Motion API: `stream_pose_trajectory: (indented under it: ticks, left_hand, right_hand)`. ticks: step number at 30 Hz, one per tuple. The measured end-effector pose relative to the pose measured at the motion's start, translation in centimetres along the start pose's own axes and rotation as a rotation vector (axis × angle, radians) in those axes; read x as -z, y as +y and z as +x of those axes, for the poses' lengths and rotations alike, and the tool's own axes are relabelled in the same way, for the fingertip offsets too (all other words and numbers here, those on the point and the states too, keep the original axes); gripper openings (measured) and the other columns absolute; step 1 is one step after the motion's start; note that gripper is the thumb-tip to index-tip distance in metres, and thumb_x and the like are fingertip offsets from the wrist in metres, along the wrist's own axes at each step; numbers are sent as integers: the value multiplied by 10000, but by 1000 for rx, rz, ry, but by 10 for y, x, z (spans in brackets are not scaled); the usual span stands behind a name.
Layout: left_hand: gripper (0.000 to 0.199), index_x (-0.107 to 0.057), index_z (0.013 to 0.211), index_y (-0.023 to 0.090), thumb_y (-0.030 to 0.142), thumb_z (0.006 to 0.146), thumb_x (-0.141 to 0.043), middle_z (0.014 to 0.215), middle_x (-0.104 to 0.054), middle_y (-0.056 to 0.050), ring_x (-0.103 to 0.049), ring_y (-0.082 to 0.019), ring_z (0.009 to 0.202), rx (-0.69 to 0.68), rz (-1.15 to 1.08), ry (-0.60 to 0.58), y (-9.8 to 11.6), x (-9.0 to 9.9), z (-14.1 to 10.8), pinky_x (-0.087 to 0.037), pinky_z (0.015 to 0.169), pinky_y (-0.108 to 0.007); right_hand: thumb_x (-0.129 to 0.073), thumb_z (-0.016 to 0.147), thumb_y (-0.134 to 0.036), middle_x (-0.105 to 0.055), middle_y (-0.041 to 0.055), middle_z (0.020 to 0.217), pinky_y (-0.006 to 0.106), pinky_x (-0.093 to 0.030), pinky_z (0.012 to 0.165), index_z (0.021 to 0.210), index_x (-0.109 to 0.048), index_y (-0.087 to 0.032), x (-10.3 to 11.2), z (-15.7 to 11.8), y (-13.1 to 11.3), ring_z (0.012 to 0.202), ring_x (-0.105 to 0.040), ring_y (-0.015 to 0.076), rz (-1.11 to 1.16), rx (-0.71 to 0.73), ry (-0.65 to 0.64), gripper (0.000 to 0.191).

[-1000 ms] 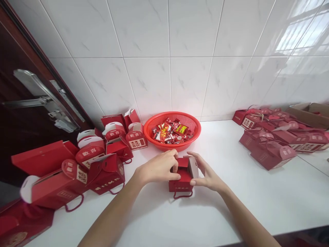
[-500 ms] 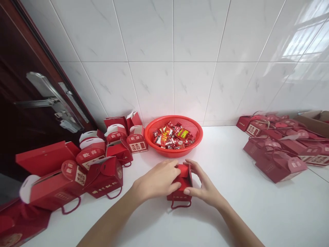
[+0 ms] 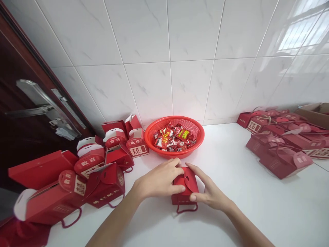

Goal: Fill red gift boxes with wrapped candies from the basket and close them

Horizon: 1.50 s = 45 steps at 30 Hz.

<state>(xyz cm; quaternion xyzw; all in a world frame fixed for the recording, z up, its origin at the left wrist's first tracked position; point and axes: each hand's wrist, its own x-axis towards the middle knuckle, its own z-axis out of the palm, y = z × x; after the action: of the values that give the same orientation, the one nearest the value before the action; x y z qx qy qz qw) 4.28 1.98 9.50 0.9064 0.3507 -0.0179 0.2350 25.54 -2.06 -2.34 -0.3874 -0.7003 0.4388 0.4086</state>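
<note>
A small red box (image 3: 185,197) with a cord handle at its front stands on the white table (image 3: 159,223). My left hand (image 3: 163,178) holds its left side, with the thumb on the top. From the right, my right hand (image 3: 210,190) grips the box, thumb at the near corner and fingers at the far one. The right flap (image 3: 189,180), which has a small cut-out, lies folded over the top. Just behind the box is a red plastic basket (image 3: 174,153) of wrapped sweets (image 3: 171,137).
Several red boxes (image 3: 105,185) with raised flaps stand at the left, near a dark door (image 3: 15,120) with a metal handle. More red boxes (image 3: 280,161) are piled at the right beside a cardboard box (image 3: 312,115). A tiled wall (image 3: 192,85) rises behind.
The right flap has come down from upright to lie over the top of the box. The view has shifted slightly, and both hands remain at the box.
</note>
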Motion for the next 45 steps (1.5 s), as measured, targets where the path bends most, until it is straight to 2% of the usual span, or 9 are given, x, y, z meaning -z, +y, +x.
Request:
stream_pose_trajectory:
  ticks: [6, 10, 14, 20, 24, 29, 33, 39, 45]
  left_hand:
    - [678, -531, 1383, 258, 438, 778, -779, 1399, -586, -86, -545, -289, 1284, -113, -255, -67, -32, 19, -4, -429, 1080, -392]
    - [686, -549, 1382, 248, 331, 748, -798, 1436, -585, -87, -526, -261, 1336, -256, -475, -157, -57, 20, 4, -388, 1145, -398]
    - [515, -648, 1248, 197, 284, 756, -773, 1332, -644, -113, -585, -257, 1254, -227, -529, -55, -61, 5, 18, -435, 1094, -406]
    - [606, -607, 1303, 218, 273, 729, -794, 1441, -584, -96, -532, -275, 1334, -140, -717, 8, -64, -27, 19, -401, 1138, -430]
    - [668, -527, 1376, 203, 391, 779, -759, 1428, -588, -127, -555, -314, 1301, -38, -982, 131, -71, -61, 11, -437, 1087, -446]
    - [552, -576, 1258, 170, 475, 817, -705, 1266, -673, -113, -599, -318, 1199, -21, -1167, 369, -66, -97, 9, -460, 1016, -407]
    - [490, -579, 1212, 173, 475, 840, -679, 1197, -683, -94, -610, -287, 1135, -8, -1178, 488, -55, -108, 8, -466, 977, -370]
    - [463, -556, 1196, 176, 480, 858, -641, 1177, -679, -93, -613, -281, 1112, 33, -1173, 543, -45, -114, 5, -465, 954, -364]
    - [464, -548, 1195, 183, 492, 860, -634, 1132, -676, -73, -615, -254, 1052, 39, -1171, 554, -42, -116, 6, -477, 923, -348]
  right_hand:
    - [-694, 846, -613, -429, 125, 1566, 487, -380, 1170, 1540, -375, -287, -1, 0, -4, 1417, -443, 331, -58, 59, -5, 830]
    - [-687, 878, -551, -419, 118, 1573, 483, -376, 1174, 1533, -362, -286, -2, 0, -11, 1424, -434, 315, -68, 40, -27, 778]
    - [-686, 880, -543, -443, 121, 1556, 477, -391, 1166, 1513, -382, -273, -2, 0, -14, 1407, -455, 313, -50, 43, -30, 752]
    - [-669, 887, -550, -360, 117, 1616, 477, -341, 1203, 1547, -325, -266, -3, -1, -10, 1470, -374, 307, -47, 23, -37, 797]
    - [-640, 889, -594, -291, 130, 1649, 502, -318, 1211, 1592, -247, -255, -4, -4, -7, 1501, -316, 324, -61, -25, -33, 874]
    - [-589, 909, -622, -289, 121, 1651, 496, -313, 1210, 1594, -247, -257, -4, -5, -8, 1506, -299, 326, -40, -22, -16, 848]
    - [-464, 974, -620, -390, 110, 1598, 457, -347, 1184, 1540, -342, -250, -4, -3, -11, 1464, -369, 292, 36, -119, 36, 687]
    - [-519, 960, -579, -622, 89, 1309, 406, -482, 1015, 1428, -427, -237, -10, 2, -14, 1195, -588, 260, 197, -214, 22, 588]
    - [-534, 950, -545, -630, 74, 1243, 365, -503, 922, 1360, -452, -236, -12, 2, -17, 1140, -589, 245, 223, -218, 37, 520]
